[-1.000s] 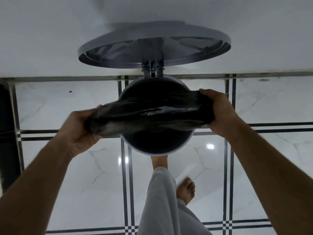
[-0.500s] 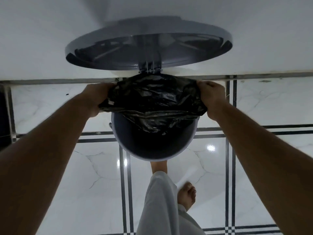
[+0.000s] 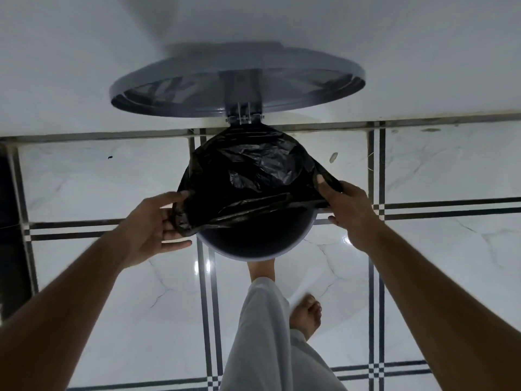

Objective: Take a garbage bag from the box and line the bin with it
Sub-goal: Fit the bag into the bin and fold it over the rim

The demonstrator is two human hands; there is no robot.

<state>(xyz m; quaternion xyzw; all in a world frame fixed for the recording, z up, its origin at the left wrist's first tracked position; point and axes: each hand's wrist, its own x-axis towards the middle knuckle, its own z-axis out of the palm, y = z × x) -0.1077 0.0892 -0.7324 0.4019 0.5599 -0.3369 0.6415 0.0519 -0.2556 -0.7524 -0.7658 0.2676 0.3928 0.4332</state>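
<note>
A grey round pedal bin (image 3: 290, 244) stands on the floor with its lid (image 3: 236, 83) swung up against the wall. A black garbage bag (image 3: 253, 179) is spread over the far part of the bin's mouth, its near edge lying loose across the middle. My left hand (image 3: 155, 221) holds the bag's left edge between thumb and fingers. My right hand (image 3: 349, 213) grips the bag's right edge at the bin's rim. The near part of the bin's dark inside is uncovered. No box is in view.
White marble floor tiles (image 3: 112, 292) with dark stripe borders lie all around the bin. A white wall (image 3: 394, 38) rises just behind it. One leg in a light trouser (image 3: 267, 334) reaches to the bin's base, and a bare foot (image 3: 306, 314) stands beside it.
The bag's far edge now sits over the back rim by the hinge. Both hands have slid toward me along the sides, pulling the bag's edges down and outward.
</note>
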